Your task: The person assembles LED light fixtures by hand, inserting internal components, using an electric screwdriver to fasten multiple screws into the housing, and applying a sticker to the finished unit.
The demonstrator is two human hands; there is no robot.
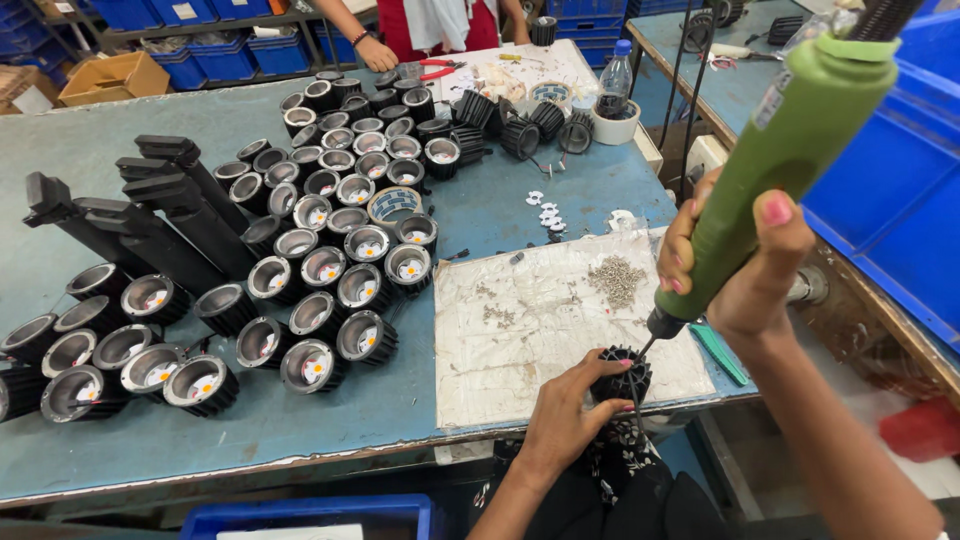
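My right hand (735,262) grips a green electric screwdriver (790,140), held upright and tilted, its bit tip pressed into a black finned lamp housing (622,372). My left hand (565,410) holds that housing steady at the near edge of a stained white sheet (540,330) on the blue-grey table (500,205). A small heap of silver screws (616,280) lies on the sheet just beyond the housing.
Many black round lamp housings with reflectors (330,250) cover the table's left and middle, beside black bar-shaped parts (150,215). A tape roll (394,203), a bottle (614,85) and white discs (546,212) sit farther back. Another person (400,25) stands at the far end. Blue bins (900,190) are at right.
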